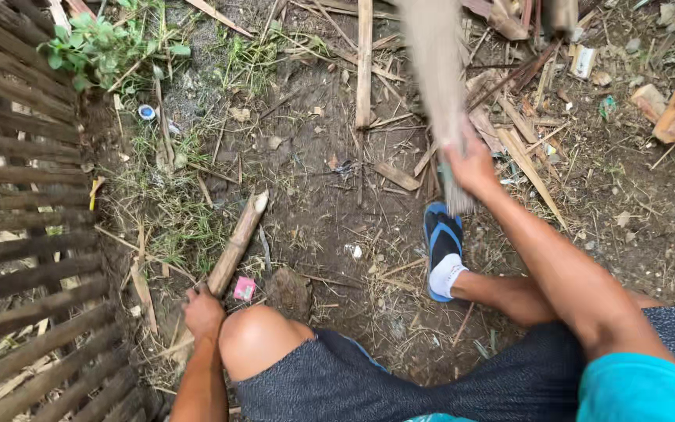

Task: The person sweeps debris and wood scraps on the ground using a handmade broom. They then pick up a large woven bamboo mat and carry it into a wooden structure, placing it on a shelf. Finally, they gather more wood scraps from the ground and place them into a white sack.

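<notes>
gripping a bamboo stick (235,246) in left hand (202,311), right hand (472,166) clutching a blurred blade (436,70)

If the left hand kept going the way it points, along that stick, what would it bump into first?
Probably nothing soon. The left hand grips a wooden stick slanting up and right; beyond its tip lies bare dirt with twigs, though depth is hard to judge.

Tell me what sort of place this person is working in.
Most likely an outdoor yard or garden plot used for rough woodwork. The ground is bare dirt strewn with wood scraps, a slatted bamboo fence runs along one side, and weeds grow at its foot.
</notes>
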Demonstrator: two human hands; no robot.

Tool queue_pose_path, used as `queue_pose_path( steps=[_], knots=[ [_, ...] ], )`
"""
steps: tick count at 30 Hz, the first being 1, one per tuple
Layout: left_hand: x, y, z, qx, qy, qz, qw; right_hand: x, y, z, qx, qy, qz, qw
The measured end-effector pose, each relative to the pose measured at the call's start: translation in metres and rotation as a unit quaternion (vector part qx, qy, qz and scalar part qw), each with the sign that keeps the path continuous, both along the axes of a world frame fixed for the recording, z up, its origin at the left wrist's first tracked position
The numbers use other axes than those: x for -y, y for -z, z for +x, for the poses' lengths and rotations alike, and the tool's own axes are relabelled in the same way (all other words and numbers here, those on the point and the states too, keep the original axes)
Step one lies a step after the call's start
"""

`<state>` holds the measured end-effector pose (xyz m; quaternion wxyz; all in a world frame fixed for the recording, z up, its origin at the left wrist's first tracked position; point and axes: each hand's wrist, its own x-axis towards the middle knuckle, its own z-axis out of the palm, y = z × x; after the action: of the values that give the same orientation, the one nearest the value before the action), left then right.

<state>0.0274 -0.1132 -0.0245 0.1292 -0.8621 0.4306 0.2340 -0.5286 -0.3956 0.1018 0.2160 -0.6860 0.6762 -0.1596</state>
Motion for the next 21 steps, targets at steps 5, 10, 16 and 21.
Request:
queue_pose_path(
  steps=[5, 10, 16, 21],
  knots=[
    [-0.008, 0.012, 0.004, -0.008, -0.010, 0.011, 1.000, -0.068, -0.021, 0.008, -0.178, -0.208, 0.295, 0.915],
    [-0.013, 0.014, 0.004, 0.003, -0.003, -0.007, 1.000, -0.041, -0.046, -0.091, -0.310, -0.147, 0.261, 0.902],
    [0.007, -0.013, -0.001, -0.013, 0.012, 0.088, 0.996, -0.020, -0.047, -0.197, -0.289, -0.016, 0.192, 0.938],
    [0.027, -0.051, -0.004, -0.052, 0.018, -0.020, 0.998, -0.088, -0.052, -0.217, -0.225, -0.081, 0.078, 0.968]
  ],
)
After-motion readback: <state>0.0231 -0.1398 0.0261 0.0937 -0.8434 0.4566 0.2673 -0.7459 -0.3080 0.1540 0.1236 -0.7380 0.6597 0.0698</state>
